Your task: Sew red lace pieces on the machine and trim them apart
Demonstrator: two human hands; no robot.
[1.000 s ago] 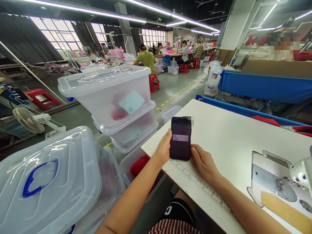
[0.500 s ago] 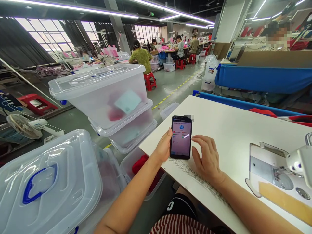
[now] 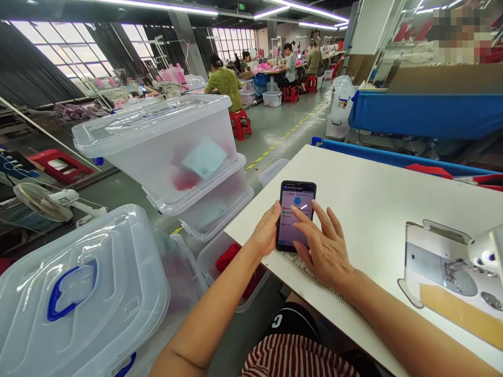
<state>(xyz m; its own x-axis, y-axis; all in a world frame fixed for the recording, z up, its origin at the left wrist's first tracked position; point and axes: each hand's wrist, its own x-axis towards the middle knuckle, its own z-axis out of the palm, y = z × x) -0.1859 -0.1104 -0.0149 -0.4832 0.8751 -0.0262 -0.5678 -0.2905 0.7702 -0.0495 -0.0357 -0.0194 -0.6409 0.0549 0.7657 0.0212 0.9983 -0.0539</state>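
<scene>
A black smartphone (image 3: 288,230) with a lit screen of small coloured icons is upright above the near left edge of the white table (image 3: 365,209). My left hand (image 3: 268,229) grips the phone along its left side, thumb on the edge and the other fingers hidden behind it. Over the right part of the screen hovers my right hand (image 3: 324,246), fingers spread and holding nothing. Its index finger reaches in front of the screen; whether the tip touches the glass I cannot tell. A printed ruler strip (image 3: 314,277) runs along the table edge beneath my hands.
A sewing machine (image 3: 481,254) stands at the right of the table. Lidded clear bins (image 3: 157,152) are stacked at left, with another bin (image 3: 113,272) nearer. An open bin (image 3: 208,262) holds red cloth (image 3: 226,256). Several people sit farther back beside an aisle (image 3: 283,141).
My right hand has moved left, from beside the phone to over its screen. The phone sits slightly farther right and higher in view, and the camera view has shifted a little.
</scene>
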